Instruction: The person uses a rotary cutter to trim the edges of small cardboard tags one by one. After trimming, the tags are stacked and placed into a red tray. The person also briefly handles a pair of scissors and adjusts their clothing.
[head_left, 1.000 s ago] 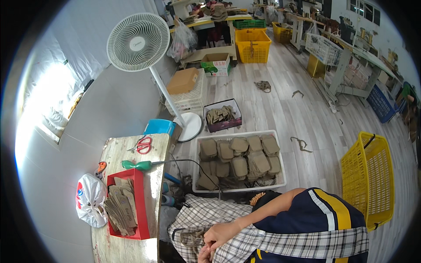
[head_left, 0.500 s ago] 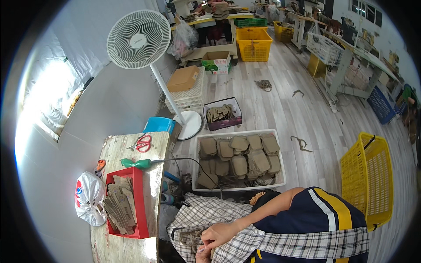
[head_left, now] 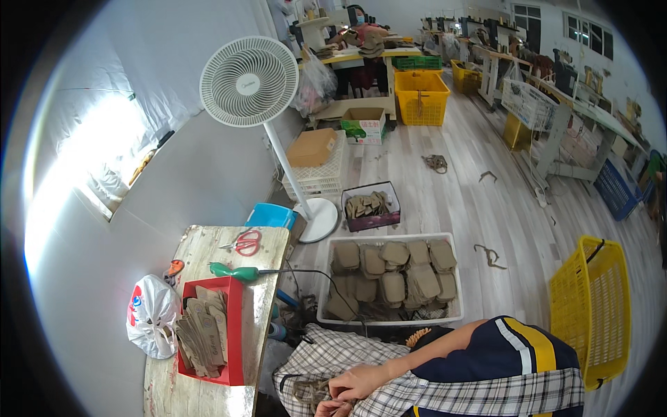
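Observation:
At the bottom edge my right hand (head_left: 363, 381) is closed, its fingers bent down and pinched together over my lap. My left hand (head_left: 335, 409) meets it from below, fingers closed and partly cut off by the frame. Whatever lies between the fingertips is too small and covered to name. Beside them a tangle of tan fabric pieces (head_left: 310, 391) rests on the plaid apron (head_left: 326, 353) over my lap.
Left of me a worn wooden table (head_left: 163, 382) carries a red box (head_left: 236, 333) of tan pieces, red-handled scissors (head_left: 248, 243), a green-handled corded tool (head_left: 233, 271) and a white bag (head_left: 149, 316). Beyond my lap stands a white crate (head_left: 458, 278) of stacked tan pads. A yellow basket (head_left: 590, 306) is at right.
The whole view has shifted, so the scene sits lower and further right. My hands stay together over my lap, with the fingers slightly rearranged.

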`<state>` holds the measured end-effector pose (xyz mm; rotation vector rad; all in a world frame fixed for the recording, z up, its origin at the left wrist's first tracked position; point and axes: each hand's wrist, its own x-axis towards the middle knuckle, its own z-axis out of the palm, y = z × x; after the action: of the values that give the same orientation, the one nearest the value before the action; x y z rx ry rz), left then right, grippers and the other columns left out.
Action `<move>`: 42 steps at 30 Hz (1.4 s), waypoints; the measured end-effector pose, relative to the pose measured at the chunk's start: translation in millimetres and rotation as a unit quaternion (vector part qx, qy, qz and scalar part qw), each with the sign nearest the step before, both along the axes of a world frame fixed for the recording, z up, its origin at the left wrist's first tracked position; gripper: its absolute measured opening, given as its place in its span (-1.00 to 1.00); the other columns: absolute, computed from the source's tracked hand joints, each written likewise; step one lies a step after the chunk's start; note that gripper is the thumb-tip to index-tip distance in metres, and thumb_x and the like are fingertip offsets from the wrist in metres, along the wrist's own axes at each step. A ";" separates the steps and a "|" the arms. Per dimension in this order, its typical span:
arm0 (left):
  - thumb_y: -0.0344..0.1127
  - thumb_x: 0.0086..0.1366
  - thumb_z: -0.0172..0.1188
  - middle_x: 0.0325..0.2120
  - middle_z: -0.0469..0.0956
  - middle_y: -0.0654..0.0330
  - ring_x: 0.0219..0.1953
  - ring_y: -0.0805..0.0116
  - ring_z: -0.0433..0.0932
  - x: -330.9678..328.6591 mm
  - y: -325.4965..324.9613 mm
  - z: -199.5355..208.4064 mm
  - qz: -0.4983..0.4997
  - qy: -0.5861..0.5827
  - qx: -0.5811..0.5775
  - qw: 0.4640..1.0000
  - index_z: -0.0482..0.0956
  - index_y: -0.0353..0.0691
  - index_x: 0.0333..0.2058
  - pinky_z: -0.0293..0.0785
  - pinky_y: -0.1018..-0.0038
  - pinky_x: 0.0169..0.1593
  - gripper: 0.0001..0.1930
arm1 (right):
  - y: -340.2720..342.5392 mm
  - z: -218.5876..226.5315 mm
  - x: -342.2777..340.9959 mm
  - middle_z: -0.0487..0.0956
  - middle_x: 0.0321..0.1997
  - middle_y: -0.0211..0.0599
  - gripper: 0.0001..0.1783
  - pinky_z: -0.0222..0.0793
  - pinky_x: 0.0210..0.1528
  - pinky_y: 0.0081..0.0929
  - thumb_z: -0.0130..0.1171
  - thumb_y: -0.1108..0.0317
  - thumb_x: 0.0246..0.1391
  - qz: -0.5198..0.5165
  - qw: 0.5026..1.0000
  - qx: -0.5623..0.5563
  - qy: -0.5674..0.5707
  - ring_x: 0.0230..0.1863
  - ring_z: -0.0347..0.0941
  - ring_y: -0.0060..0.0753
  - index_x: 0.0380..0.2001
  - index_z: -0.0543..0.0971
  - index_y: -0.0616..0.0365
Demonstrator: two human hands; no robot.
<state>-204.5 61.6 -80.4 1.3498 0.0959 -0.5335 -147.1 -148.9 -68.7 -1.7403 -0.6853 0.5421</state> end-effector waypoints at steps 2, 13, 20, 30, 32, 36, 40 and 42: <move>-0.54 0.18 0.22 -0.31 0.51 0.17 -0.21 0.43 0.47 2.5 -3.5 4.4 -0.010 -0.049 0.002 0.999 0.48 -0.23 -0.34 0.41 0.53 -0.14 -0.88 | 0.3 0.3 -0.2 0.61 -0.32 -0.38 -0.80 0.36 -0.32 -0.34 0.09 0.19 0.11 0.009 0.998 -0.054 0.021 -0.28 0.54 -0.28 -0.27 0.53 0.02; -0.54 0.21 0.17 -0.32 0.49 0.07 -0.27 0.34 0.47 5.7 -0.4 -40.0 -0.034 -0.215 0.229 0.949 0.39 -0.28 -0.23 0.44 0.41 -0.16 -0.82 | 13.0 -32.2 7.4 0.63 -0.36 -0.35 -0.75 0.36 -0.28 -0.37 0.14 0.19 0.03 0.032 0.990 -0.132 0.041 -0.31 0.53 -0.32 -0.27 0.61 0.06; -0.48 0.19 0.19 -0.47 0.50 0.16 -0.42 0.40 0.46 19.4 20.9 -112.1 0.034 0.088 0.088 0.992 0.49 -0.30 -0.29 0.42 0.43 -0.33 -0.88 | 14.6 -71.1 11.1 0.61 -0.44 -0.48 -0.81 0.31 -0.36 -0.56 0.29 0.33 -0.03 0.026 0.972 0.016 0.232 -0.39 0.43 -0.68 -0.32 0.62 0.15; -0.51 0.03 0.36 -0.59 0.52 0.12 -0.53 0.37 0.53 3.9 -0.6 -39.6 0.017 -0.363 0.319 0.875 0.64 -0.23 -0.31 0.42 0.49 -0.45 -0.81 | 11.0 -45.4 8.7 0.56 -0.48 -0.41 -0.85 0.33 -0.36 -0.51 0.25 0.32 -0.12 -0.025 0.979 -0.066 0.189 -0.40 0.45 -0.54 -0.46 0.60 0.15; -0.50 0.08 0.33 -0.55 0.54 0.14 -0.50 0.43 0.52 -1.6 3.3 -50.5 -0.015 -0.322 0.336 0.885 0.60 -0.22 -0.20 0.42 0.50 -0.43 -0.73 | 5.2 -41.6 5.3 0.53 -0.48 -0.33 -0.85 0.34 -0.35 -0.44 0.22 0.30 -0.17 -0.053 0.985 -0.076 0.148 -0.40 0.46 -0.41 -0.53 0.58 0.15; -0.49 0.19 0.20 -0.44 0.54 0.22 -0.40 0.54 0.50 -15.4 0.2 -10.0 -0.018 -0.081 0.187 0.979 0.49 -0.24 -0.02 0.40 0.54 -0.33 -0.65 | 2.3 -48.3 1.3 0.42 -0.40 -0.26 -0.86 0.32 -0.28 -0.38 0.19 0.34 -0.16 -0.108 0.992 -0.063 0.009 -0.32 0.41 -0.24 -0.59 0.49 0.17; -0.49 0.25 0.07 -0.35 0.45 0.29 -0.32 0.59 0.41 -24.6 20.2 -2.0 -0.080 0.065 0.084 0.991 0.47 -0.32 -0.07 0.31 0.62 -0.24 -0.75 | 4.3 -44.8 -4.8 0.37 -0.31 -0.21 -0.86 0.29 -0.30 -0.35 0.16 0.38 -0.12 -0.098 0.990 -0.071 -0.069 -0.34 0.35 -0.20 -0.57 0.43 0.19; -0.48 0.25 0.07 -0.36 0.43 0.29 -0.34 0.60 0.38 -26.8 27.4 -4.9 -0.153 0.046 0.189 0.969 0.48 -0.31 -0.14 0.30 0.63 -0.25 -0.80 | 4.7 -38.5 -8.4 0.35 -0.30 -0.22 -0.84 0.25 -0.34 -0.39 0.18 0.42 -0.11 -0.095 0.990 -0.076 -0.068 -0.41 0.29 -0.30 -0.55 0.40 0.22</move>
<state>-231.3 88.9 -85.3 1.7253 0.0659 -0.8703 -155.5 -144.1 -107.2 -1.9749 -0.5779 0.3535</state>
